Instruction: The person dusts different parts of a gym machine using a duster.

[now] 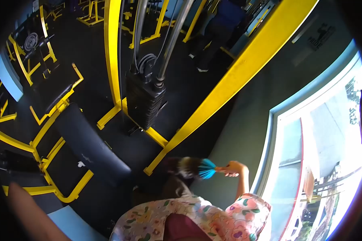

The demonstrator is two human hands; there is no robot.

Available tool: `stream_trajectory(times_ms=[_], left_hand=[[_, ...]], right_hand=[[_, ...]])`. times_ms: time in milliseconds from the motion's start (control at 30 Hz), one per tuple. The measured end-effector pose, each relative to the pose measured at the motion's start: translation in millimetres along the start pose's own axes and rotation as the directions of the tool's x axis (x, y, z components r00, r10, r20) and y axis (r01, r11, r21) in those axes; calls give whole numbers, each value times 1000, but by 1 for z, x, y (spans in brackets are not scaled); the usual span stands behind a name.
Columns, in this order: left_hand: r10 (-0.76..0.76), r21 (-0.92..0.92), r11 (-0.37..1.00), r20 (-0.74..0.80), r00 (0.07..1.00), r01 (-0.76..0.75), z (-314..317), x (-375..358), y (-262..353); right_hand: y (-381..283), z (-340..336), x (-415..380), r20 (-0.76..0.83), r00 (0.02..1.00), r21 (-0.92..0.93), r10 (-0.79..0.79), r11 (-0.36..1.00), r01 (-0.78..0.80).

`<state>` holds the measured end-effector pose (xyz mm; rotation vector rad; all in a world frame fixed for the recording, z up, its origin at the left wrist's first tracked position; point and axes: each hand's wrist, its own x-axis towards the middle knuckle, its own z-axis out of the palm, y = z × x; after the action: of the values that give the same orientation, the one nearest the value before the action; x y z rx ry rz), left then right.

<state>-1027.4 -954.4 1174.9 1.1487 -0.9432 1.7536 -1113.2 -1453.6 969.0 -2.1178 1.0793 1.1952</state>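
Note:
My right hand (236,168), at the lower right beside the window, is closed around the thin handle of a feather duster (191,168). Bright blue feathers sit near the handle, with dark and whitish ones toward the tip, which is blurred. The duster points left, in front of the grey wall and near the foot of a yellow frame. At the lower left my left forearm reaches toward a yellow-framed machine. My left hand (17,190) is at the dim edge of the view, and its fingers cannot be made out.
A black weight stack (145,98) stands between yellow uprights (229,80). A black padded bench (90,140) on a yellow frame lies to the left. On the right is a bright window (273,148). Another person (219,32) stands at the back among more machines.

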Motion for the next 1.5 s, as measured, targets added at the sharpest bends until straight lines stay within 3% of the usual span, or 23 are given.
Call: stream_trajectory(times_ms=[33, 133, 233, 300, 400, 567, 633, 667, 767, 933, 1033, 1100, 1133, 1167, 1200, 1300, 1367, 1500], left_hand=[[-11, -10, 1000, 21, 1000, 11, 15, -1, -1], [13, -10, 1000, -8, 1000, -13, 79, -19, 3], [45, 82, 996, -33, 998, -43, 149, -40, 27], [24, 160, 987, -17, 1000, -21, 194, -53, 48], [18, 277, 961, -26, 1000, -11, 273, -67, 72], [-25, 472, 881, 5, 1000, 19, 370, -75, 102], [8, 534, 845, 7, 1000, -10, 403, -76, 105], [44, 555, 831, -2, 999, -35, 419, -77, 104], [132, 618, 781, -23, 991, -89, 464, -75, 104], [179, 762, 632, 35, 983, -142, 493, -95, 124], [162, 828, 541, 67, 984, -146, 496, -103, 125], [182, 854, 492, 89, 979, -169, 519, -114, 130], [-58, 941, 319, -104, 993, 117, 533, -130, 125], [-189, 902, 406, -76, 979, 148, 519, -156, 120], [-246, 921, 345, -97, 964, 180, 517, -175, 114], [-210, 948, 146, -250, 945, 283, 529, -202, 108], [-207, 941, 77, -309, 928, 331, 536, -204, 101], [-224, 902, 63, -404, 887, 426, 549, -207, 86]], right_hand=[[21, -16, 11, -54, 992, 27, 110, 994, -109], [54, -85, 10, -329, 941, 5, 78, 997, -81], [74, -169, 25, -563, 824, 15, -61, 996, 84], [79, -231, 38, -660, 719, -4, -218, 958, 287], [65, -326, 53, -691, 573, -166, -441, 868, 468], [15, -437, 76, -512, 460, -344, -725, 664, 664], [-14, -470, 93, -376, 378, -432, -846, 521, 736], [-28, -482, 97, -328, 389, -406, -861, 500, 765], [-73, -515, 128, -166, 198, -483, -966, 255, 838], [-136, -542, 148, 107, 114, -561, -988, 35, 827], [-159, -558, 166, 255, 24, -500, -967, -111, 859], [-162, -569, 188, 277, -142, -413, -950, -251, 875], [-161, -575, 197, 260, -185, -381, -948, -277, 882], [-160, -575, 208, 245, -192, -338, -950, -270, 902], [-164, -573, 217, 223, -242, -323, -944, -306, 896], [-176, -563, 226, 196, -383, -316, -903, -428, 847], [-196, -558, 224, 203, -549, -315, -811, -585, 747], [-255, -560, 273, 595, -424, -17, -682, -539, 842]])
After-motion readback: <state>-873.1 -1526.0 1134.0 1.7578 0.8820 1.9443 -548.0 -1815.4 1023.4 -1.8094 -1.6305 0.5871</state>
